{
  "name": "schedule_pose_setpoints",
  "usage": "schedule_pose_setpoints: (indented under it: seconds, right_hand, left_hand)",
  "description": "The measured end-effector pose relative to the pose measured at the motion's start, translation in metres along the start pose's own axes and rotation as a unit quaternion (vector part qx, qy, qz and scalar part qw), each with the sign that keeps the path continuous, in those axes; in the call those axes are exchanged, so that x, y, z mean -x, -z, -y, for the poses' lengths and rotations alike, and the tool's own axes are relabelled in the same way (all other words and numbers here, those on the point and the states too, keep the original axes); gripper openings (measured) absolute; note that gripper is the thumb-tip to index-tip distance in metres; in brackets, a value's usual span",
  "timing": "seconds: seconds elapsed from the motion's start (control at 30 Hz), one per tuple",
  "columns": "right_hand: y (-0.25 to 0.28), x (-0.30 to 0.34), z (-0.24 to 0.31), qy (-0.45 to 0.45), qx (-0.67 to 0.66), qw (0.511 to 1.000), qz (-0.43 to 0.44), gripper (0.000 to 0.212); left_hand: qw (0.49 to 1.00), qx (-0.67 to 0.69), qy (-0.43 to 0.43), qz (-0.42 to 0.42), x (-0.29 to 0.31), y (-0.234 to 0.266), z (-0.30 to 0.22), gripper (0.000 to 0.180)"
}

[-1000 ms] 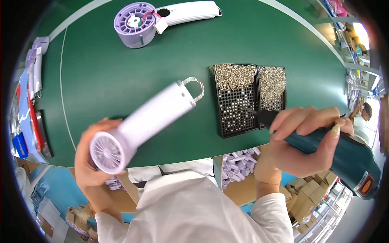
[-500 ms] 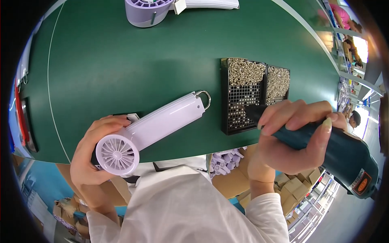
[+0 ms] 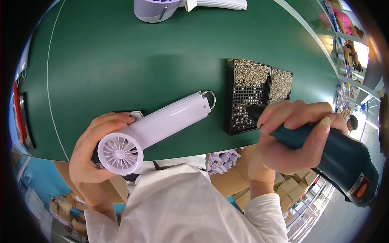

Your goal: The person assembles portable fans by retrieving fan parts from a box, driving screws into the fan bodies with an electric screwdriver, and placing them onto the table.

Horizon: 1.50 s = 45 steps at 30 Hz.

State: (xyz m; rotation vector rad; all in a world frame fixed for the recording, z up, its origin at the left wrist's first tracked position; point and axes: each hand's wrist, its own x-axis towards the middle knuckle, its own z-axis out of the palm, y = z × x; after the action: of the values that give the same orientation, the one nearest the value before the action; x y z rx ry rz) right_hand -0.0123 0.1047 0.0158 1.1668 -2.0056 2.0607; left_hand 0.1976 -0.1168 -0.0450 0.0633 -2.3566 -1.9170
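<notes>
My left hand (image 3: 87,152) is wrapped round the round head of a lilac handheld fan (image 3: 170,119). The fan's slotted grille faces up, and its handle slants away to the right, ending in a metal loop (image 3: 210,97). In my right hand (image 3: 293,139) is a dark teal electric screwdriver (image 3: 342,162). Its narrow nose points left over a black screw tray (image 3: 229,101) with rows of holes. Some holes hold small screws, and loose screws (image 3: 251,73) are heaped at the tray's far end. Whether the bit touches a screw I cannot tell.
A second, smaller screw tray (image 3: 280,83) adjoins the first on its right. Another lilac fan (image 3: 156,11) lies at the far edge of the green table (image 3: 133,60). Below the near edge, a cardboard box (image 3: 237,178) holds lilac parts (image 3: 223,160). Other people are at the far right.
The fan and trays appear slightly farther right in the picture, as does the far fan. The screwdriver's nose stays over the tray, its body tipped slightly lower. Both grips are unchanged.
</notes>
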Motion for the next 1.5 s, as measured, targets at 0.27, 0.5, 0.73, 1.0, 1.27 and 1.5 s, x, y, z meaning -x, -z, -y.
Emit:
schedule_pose_setpoints:
  seconds: [0.27, 0.5, 0.73, 1.0, 1.27, 1.5]
  right_hand:
    - [0.003, -0.001, 0.023, -0.015, -0.087, 0.987, -0.133, 0.020]
    - [-0.015, -0.003, 0.037, 0.016, -0.133, 0.984, -0.116, 0.027]
    - [-0.032, -0.002, 0.033, 0.002, -0.131, 0.991, -0.016, 0.028]
    - [-0.036, -0.001, 0.027, -0.016, -0.113, 0.994, -0.002, 0.027]
    - [-0.038, 0.000, 0.024, -0.008, -0.104, 0.994, 0.013, 0.027]
    - [-0.040, 0.003, 0.025, 0.006, -0.095, 0.995, 0.018, 0.029]
  left_hand:
    - [1.000, 0.003, -0.007, -0.008, 0.001, -0.001, -0.001, 0.067]
    - [0.999, -0.011, -0.027, 0.017, 0.002, 0.002, 0.005, 0.070]
    - [1.000, -0.010, -0.020, 0.008, 0.000, 0.001, 0.002, 0.066]
    - [0.999, -0.029, -0.039, 0.019, -0.001, 0.003, 0.003, 0.066]
    - [0.998, -0.032, -0.045, 0.021, -0.003, 0.005, 0.003, 0.065]
    - [0.998, -0.037, -0.045, 0.022, -0.003, 0.005, 0.003, 0.065]
